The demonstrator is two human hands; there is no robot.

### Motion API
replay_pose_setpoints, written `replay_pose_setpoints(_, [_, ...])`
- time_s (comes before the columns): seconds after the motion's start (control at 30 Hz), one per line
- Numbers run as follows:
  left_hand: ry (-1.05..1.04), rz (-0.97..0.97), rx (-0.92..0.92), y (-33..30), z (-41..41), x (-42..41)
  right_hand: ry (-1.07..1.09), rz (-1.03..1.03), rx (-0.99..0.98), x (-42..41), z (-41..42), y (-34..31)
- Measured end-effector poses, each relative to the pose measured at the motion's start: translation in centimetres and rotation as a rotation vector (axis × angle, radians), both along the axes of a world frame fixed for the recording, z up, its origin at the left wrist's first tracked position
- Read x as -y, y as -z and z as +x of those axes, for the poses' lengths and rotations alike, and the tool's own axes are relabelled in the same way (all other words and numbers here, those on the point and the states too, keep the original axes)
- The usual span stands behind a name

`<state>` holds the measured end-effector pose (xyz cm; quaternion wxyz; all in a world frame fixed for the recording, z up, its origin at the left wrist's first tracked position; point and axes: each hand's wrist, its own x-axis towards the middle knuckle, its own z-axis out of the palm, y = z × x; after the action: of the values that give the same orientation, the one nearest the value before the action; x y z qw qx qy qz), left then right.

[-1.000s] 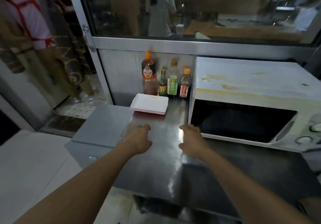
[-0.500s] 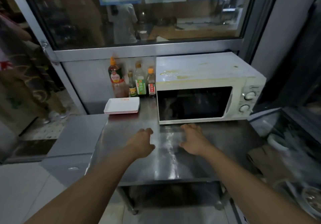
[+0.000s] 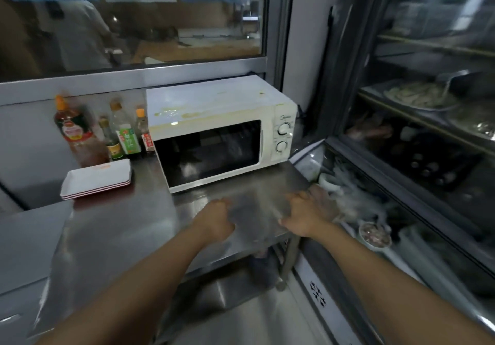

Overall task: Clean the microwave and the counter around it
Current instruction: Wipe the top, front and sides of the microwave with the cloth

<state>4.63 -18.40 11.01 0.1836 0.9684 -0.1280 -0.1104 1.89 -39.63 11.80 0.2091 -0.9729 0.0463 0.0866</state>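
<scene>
A white microwave (image 3: pixel 222 109) with yellowish stains on its top stands at the back of a steel counter (image 3: pixel 120 226), door closed, two dials on its right. My left hand (image 3: pixel 217 218) hovers over the counter in front of the microwave, fingers loosely curled, holding nothing. My right hand (image 3: pixel 308 212) is at the counter's right edge, fingers spread, reaching toward something pale and blurred there. Whether it touches that thing is unclear.
Several sauce bottles (image 3: pixel 107 133) stand left of the microwave against the back panel, with a stack of white trays (image 3: pixel 96 177) in front of them. A glass-fronted display cabinet (image 3: pixel 417 143) with dishes of food stands close on the right. A window runs behind the counter.
The view has swung right, bringing the display cabinet into sight. Both hands have shifted right along the counter; my right hand now reaches its right edge.
</scene>
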Motion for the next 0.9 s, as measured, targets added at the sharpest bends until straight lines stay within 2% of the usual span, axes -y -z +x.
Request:
replay_pose_setpoints(0.3, [0.008,0.025,-0.055,2.3,4.3,8.8,0.077,-0.008,-0.034,10.5,4.0,3.6])
replay_pose_setpoints(0.5, [-0.032,0.09,-0.1,5.0,7.8,15.0,0.079,0.079,-0.046,16.4,9.5,7.9])
replay_pose_setpoints(0.7, [-0.06,0.114,-0.119,7.4,10.0,18.4,0.081,0.208,-0.121,19.2,14.3,11.8])
replay_pose_setpoints(0.9, [-0.116,0.123,-0.122,8.7,11.1,19.3,0.078,0.238,-0.079,20.1,15.9,14.3])
